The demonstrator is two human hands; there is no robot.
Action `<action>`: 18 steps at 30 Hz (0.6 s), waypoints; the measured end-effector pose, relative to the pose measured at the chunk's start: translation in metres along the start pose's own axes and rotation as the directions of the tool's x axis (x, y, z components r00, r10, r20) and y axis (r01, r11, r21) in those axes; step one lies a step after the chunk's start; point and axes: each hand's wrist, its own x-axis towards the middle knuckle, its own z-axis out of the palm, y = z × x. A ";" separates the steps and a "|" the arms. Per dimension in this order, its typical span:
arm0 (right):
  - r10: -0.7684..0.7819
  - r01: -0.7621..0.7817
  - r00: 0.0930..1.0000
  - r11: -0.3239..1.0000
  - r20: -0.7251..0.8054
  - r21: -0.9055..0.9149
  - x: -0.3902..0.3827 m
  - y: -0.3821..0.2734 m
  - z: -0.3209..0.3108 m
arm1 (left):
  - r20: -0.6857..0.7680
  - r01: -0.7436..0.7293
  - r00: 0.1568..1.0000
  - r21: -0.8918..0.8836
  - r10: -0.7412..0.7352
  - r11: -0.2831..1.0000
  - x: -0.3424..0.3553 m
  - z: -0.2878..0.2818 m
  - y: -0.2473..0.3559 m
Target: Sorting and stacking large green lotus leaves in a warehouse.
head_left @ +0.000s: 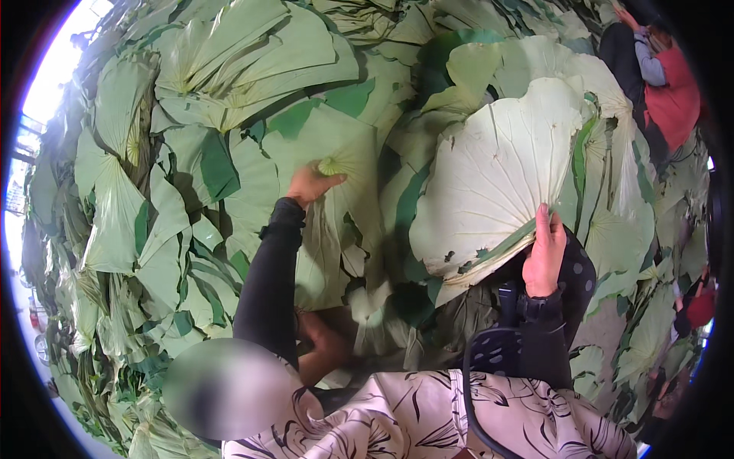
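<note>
My right hand (543,256) pinches the folded lower edge of a large pale lotus leaf (497,168), with the thumb lying up along its front. This leaf is fanned out and tilted, its veined underside showing, and small holes mark its lower left edge. My left hand (312,185) is closed on another green lotus leaf (348,145), thumb beside the round pale centre where the veins meet. The fingers of that hand are partly hidden. More layered leaves lie directly behind both hands.
Heaped lotus leaves (245,69) surround me on the left, far side and right. A dark dotted trouser leg (577,279) is under the right-hand leaf. At the far right sits a person in red (673,99), and another red garment (699,308) shows lower down.
</note>
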 end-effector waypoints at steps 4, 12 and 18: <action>0.034 -0.035 0.999 0.997 0.013 0.062 -0.003 -0.003 -0.003 | -0.315 -0.246 0.861 0.428 0.399 0.870 -0.044 -0.033 0.062; 0.014 -0.014 1.000 0.998 -0.007 0.055 -0.006 0.012 0.009 | 0.000 -0.357 0.874 0.678 0.485 0.643 -0.081 0.070 -0.032; 0.040 -0.040 0.999 0.999 0.006 0.015 -0.005 0.016 -0.014 | -0.113 -0.229 0.935 0.529 0.335 0.817 -0.109 0.125 -0.048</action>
